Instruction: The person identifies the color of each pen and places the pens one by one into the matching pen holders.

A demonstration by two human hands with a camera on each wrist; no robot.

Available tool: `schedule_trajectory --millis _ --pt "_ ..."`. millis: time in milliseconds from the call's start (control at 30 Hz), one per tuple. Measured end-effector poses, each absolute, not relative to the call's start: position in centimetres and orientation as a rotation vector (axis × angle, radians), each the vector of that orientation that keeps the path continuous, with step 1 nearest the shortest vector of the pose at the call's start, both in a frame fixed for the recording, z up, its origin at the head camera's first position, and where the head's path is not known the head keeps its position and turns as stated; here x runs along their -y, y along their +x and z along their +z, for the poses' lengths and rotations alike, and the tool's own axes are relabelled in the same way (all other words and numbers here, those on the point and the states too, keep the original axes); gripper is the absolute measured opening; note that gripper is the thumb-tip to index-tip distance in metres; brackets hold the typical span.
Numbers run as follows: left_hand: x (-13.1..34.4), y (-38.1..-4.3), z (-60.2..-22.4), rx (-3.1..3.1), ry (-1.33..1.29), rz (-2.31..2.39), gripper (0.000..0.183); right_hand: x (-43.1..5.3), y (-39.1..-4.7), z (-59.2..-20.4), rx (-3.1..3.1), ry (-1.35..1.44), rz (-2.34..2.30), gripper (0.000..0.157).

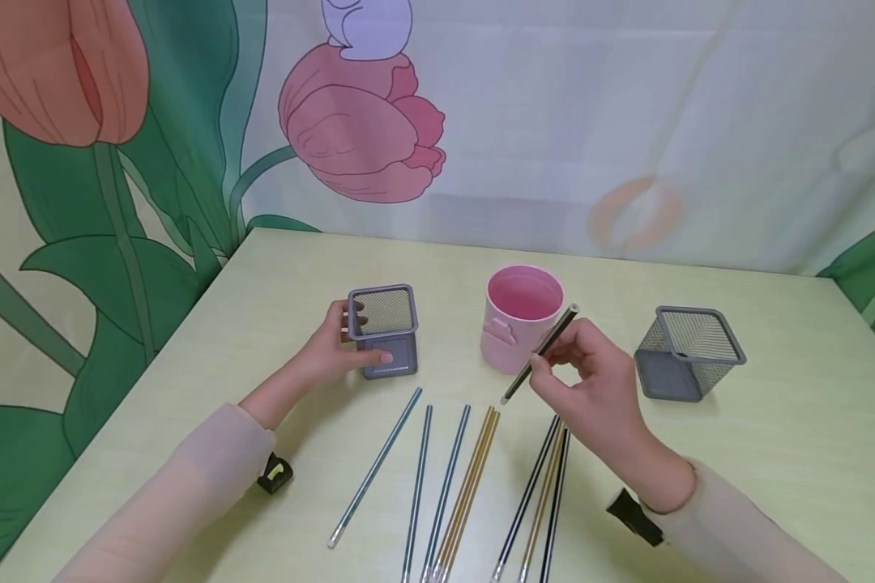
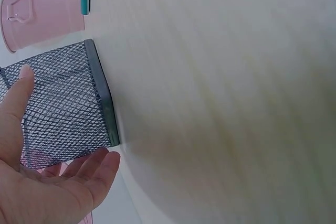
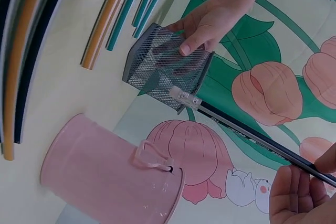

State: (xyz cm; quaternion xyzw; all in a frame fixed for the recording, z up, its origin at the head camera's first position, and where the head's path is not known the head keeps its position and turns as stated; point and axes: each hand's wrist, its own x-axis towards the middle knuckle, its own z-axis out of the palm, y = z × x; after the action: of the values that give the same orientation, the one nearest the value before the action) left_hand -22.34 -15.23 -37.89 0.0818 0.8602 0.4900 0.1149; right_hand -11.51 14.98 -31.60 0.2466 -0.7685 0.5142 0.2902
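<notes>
My left hand [image 1: 326,346] grips a grey metal mesh pen holder [image 1: 394,356] that stands at the left of the table. In the left wrist view its thumb lies along one mesh side and the fingers [image 2: 94,179] along another. Between thumb and fingertips, my right hand [image 1: 603,393] pinches a black pencil [image 1: 547,346], held aslant above the table in front of the pink bucket [image 1: 501,344]. The pencil's pale eraser end [image 3: 184,97] points down and away from the hand. Nothing shows inside the gripped holder.
Three teal pencils [image 1: 377,464] and a pair of gold pencils [image 1: 474,478] lie in front of me. Right of these lie black pencils [image 1: 527,495] with a gold one [image 1: 543,502] among them. Another mesh pen holder [image 1: 669,382] stands at the right. A printed curtain [image 1: 525,154] hangs behind the table.
</notes>
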Motion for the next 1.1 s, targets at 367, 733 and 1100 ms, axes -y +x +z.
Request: schedule_trajectory --millis 367,733,1100 --pt "15.3 -22.3 -38.2 -2.509 0.264 1.451 0.087 -14.3 -12.4 -31.0 1.997 0.67 1.434 0.016" --pt "15.3 -22.4 -38.2 -2.516 0.252 1.442 0.087 -12.9 -13.8 -30.5 1.951 0.712 1.502 0.015" --pt "15.2 -22.3 -38.1 -2.506 0.248 1.452 0.087 -11.7 -14.5 -30.0 1.908 0.765 1.553 0.014"
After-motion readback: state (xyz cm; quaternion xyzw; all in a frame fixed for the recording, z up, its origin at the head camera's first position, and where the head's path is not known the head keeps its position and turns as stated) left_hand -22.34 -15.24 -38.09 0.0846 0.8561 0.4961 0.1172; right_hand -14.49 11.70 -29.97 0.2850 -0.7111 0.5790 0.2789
